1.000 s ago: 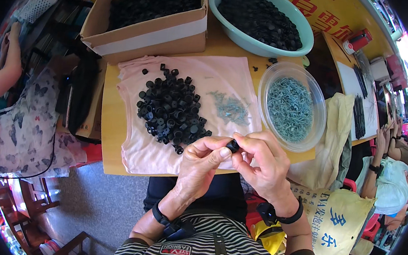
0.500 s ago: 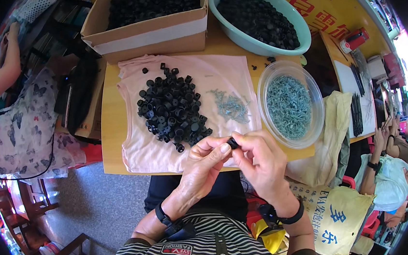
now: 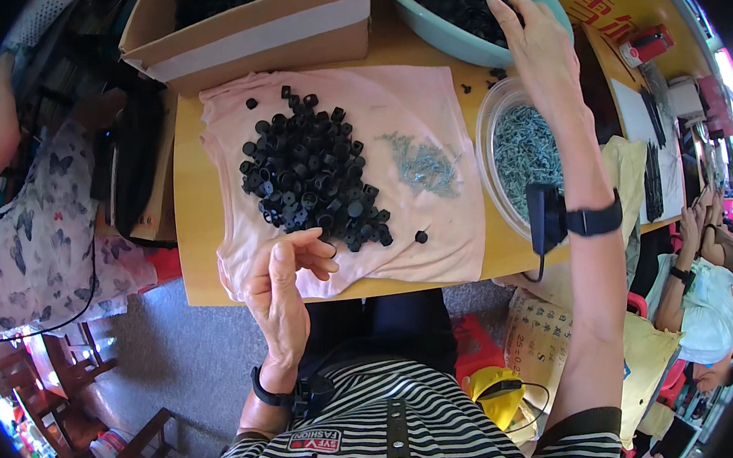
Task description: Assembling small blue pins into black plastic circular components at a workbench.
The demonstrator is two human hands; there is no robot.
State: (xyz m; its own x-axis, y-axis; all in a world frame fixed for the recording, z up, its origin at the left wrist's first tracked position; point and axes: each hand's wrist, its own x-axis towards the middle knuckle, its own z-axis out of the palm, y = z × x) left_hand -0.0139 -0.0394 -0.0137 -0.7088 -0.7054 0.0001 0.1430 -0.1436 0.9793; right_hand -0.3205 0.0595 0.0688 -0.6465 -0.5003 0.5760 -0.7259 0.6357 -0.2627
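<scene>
On the pink cloth lies a heap of small black plastic caps. Beside the heap is a small scatter of silver screws. My left hand hovers at the near edge of the heap, thumb apart and fingers loosely bent; a tiny dark spot shows by its fingertips, too small to name. Stretched far forward, my right hand is over the near right rim of the pale green basin, which holds many black pieces; its thumb and fingers are apart. A single black cap lies right of the heap.
A cardboard box of black pieces stands at the back left. My right forearm partly covers a round clear tub of screws. Few black bits lie near the basin. A person sits at left, another at right.
My hands were together over the cloth, pinching a small black cap. They have parted: the right reached forward to the basin, the left drew left. A lone cap now shows on the cloth.
</scene>
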